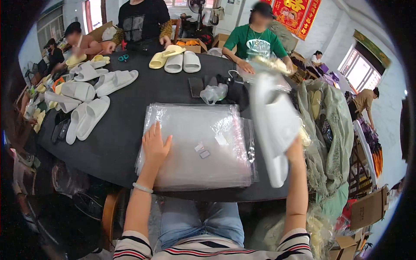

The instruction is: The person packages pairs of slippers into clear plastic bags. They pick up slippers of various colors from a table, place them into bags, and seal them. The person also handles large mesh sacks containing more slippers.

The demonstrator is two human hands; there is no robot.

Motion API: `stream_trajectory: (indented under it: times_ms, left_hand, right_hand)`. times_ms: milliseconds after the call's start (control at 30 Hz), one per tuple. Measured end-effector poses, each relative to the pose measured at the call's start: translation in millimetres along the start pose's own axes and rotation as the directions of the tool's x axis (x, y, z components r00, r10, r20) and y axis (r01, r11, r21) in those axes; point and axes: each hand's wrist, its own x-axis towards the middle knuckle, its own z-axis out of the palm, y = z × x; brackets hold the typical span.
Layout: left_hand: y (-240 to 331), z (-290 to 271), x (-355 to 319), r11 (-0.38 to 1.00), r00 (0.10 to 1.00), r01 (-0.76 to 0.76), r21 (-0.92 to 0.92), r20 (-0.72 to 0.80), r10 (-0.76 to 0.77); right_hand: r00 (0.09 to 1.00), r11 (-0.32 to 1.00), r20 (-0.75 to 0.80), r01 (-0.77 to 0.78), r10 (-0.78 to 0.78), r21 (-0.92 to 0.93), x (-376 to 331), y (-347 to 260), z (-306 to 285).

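My left hand (155, 142) lies flat, fingers spread, on the left side of a stack of clear plastic bags (186, 123) near the table's front edge. Two small paper slips (204, 154) and a white label (221, 139) show on the bags. Right of the stack, my right hand (295, 151) grips a pair of white slippers (279, 121) laid against each other. The slippers are smeared by motion, and some fingers are hidden behind them.
Several white slippers (89, 118) cover the table's left side. Yellow and white slippers (173, 63) sit at its far edge. Beyond the bags lie a black phone (196, 87) and a crumpled clear bag (214, 93). A large mesh sack (333, 143) stands right. Co-workers are around the table.
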Motion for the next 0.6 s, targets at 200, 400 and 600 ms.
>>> stream_trajectory:
  times_ms: [200,400,600]
  left_hand:
    - [-25,24,8,0.949,0.934,0.278,-0.151,0.273,-0.231]
    - [-21,15,7,0.878,0.971,0.239,-0.415,0.103,-0.216]
    - [-38,16,6,0.747,0.954,0.177,-0.641,-0.075,-0.291]
  right_hand:
    - [0.890,0.972,0.453,0.060,0.052,-0.228,4,-64,106]
    - [0.922,0.970,0.381,0.155,-0.074,-0.188,-19,-3,157]
    - [0.984,0.999,0.179,0.024,-0.019,-0.026,-3,-32,138]
